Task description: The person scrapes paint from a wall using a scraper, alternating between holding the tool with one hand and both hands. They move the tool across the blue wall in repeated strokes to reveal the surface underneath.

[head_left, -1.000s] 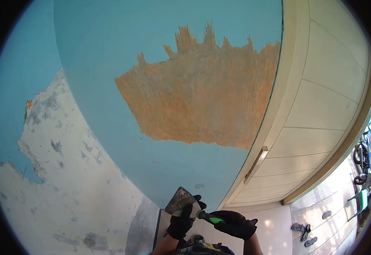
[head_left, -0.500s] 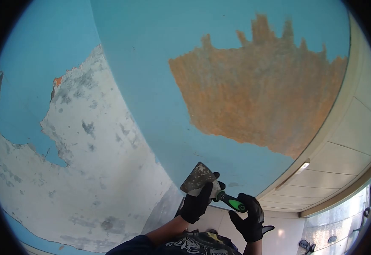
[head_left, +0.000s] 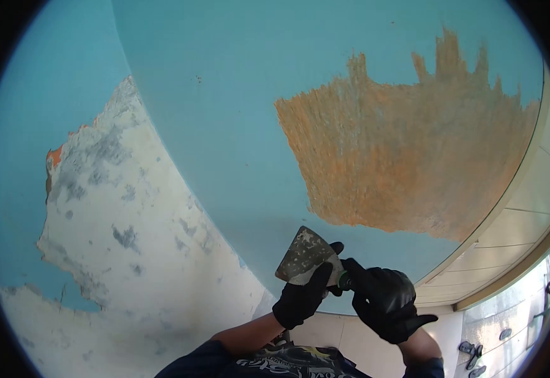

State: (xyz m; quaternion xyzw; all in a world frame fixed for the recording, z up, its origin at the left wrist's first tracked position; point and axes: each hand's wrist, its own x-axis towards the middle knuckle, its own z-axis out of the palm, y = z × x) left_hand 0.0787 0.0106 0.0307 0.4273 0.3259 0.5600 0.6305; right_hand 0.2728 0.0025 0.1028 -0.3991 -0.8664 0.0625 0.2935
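Note:
A wide scraper (head_left: 304,254) with a worn, speckled metal blade is held in front of the blue wall, its blade pointing up and to the left. My left hand (head_left: 305,297), in a black glove, grips the lower part of the blade, with the thumb across its face. Gloved in black as well, my right hand (head_left: 383,298) is closed around the handle. Only a bit of green handle shows between the two hands.
On the blue wall (head_left: 224,145) is a rough orange-brown patch (head_left: 407,157). The adjoining wall at left has a bare whitish patch (head_left: 155,258) with ragged paint edges. Pale tiles (head_left: 514,227) line the right side. Sandals (head_left: 471,354) lie on the floor at lower right.
My right hand has closed around the scraper's handle, covering most of the green that showed before. The scraper and my left hand sit slightly further right, and the view has shifted.

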